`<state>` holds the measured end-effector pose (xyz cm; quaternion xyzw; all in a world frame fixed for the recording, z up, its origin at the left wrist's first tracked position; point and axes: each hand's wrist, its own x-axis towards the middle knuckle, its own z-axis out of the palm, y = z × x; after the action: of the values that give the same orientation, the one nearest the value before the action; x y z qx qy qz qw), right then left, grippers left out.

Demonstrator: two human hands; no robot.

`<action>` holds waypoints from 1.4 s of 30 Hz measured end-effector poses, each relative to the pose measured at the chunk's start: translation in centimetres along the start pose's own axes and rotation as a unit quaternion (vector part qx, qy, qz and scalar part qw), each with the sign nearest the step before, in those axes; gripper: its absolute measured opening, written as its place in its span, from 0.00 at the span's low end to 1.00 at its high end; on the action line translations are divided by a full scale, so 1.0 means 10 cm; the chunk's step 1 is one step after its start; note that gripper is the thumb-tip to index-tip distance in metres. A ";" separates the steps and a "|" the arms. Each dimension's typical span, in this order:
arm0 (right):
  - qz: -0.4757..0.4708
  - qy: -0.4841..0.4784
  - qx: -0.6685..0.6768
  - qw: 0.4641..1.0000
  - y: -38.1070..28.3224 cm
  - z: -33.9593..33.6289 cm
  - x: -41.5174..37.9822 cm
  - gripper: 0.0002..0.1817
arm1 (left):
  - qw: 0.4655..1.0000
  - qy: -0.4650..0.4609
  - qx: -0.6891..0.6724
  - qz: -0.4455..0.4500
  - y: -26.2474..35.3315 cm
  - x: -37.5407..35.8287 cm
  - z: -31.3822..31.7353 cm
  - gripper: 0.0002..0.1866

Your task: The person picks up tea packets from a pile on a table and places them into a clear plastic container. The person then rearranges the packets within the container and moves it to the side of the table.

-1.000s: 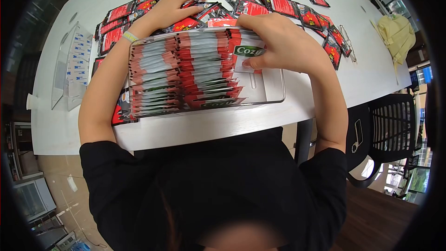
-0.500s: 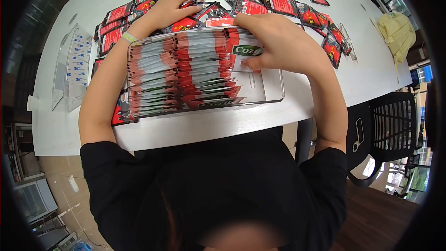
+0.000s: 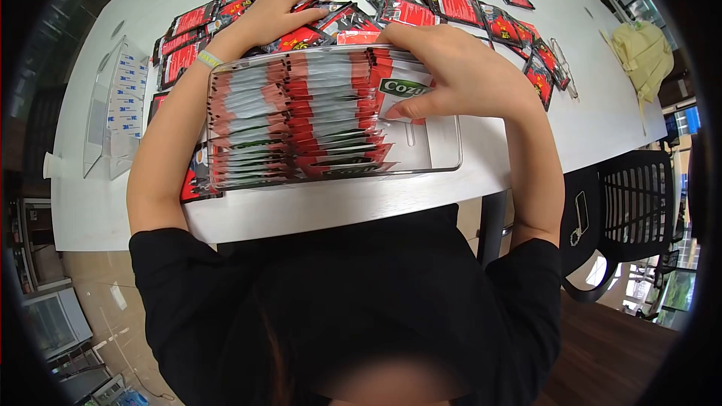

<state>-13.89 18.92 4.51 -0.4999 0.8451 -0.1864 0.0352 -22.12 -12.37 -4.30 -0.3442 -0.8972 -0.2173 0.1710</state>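
Note:
A clear plastic box (image 3: 445,159) stands at the table's near edge. Two full columns of upright sachets (image 3: 329,105), red and silvery, fill its left and middle. At the far end of the third column is a white and red sachet with a green "Cozy" label (image 3: 401,88). My right hand (image 3: 462,68) grips that sachet, thumb across its front and fingers over the top by the box's far rim. Beyond the box, my left hand (image 3: 274,15) lies with fingers stretched over loose red and black sachets (image 3: 301,39), apparently holding none.
More red and black sachets (image 3: 459,7) are strewn over the far half of the white table (image 3: 481,146). At the left stands a clear plastic holder (image 3: 124,105) with a blue-printed backing. A yellow-green cloth bag (image 3: 643,56) lies at the right; a black chair (image 3: 635,203) is beside the table.
My right hand has shifted slightly, its thumb now a little lower on the "Cozy" sachet, which has moved slightly with it. My left hand has stayed over the loose sachets.

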 end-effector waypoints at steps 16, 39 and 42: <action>-0.109 0.122 0.071 0.984 0.13 -0.09 0.02 0.28 | 1.000 -0.001 -0.006 0.002 0.03 0.00 -0.01 0.20; -0.122 0.149 0.097 0.976 0.21 -0.10 0.05 0.10 | 1.000 -0.008 -0.004 -0.001 -0.02 0.00 0.00 0.21; -0.124 0.141 0.098 0.977 0.20 -0.12 0.05 0.10 | 1.000 -0.010 -0.007 -0.004 -0.01 0.00 -0.01 0.21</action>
<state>-16.07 19.68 4.96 -0.5636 0.7505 -0.3401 -0.0592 -22.22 -12.48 -4.26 -0.3438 -0.8988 -0.2206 0.1589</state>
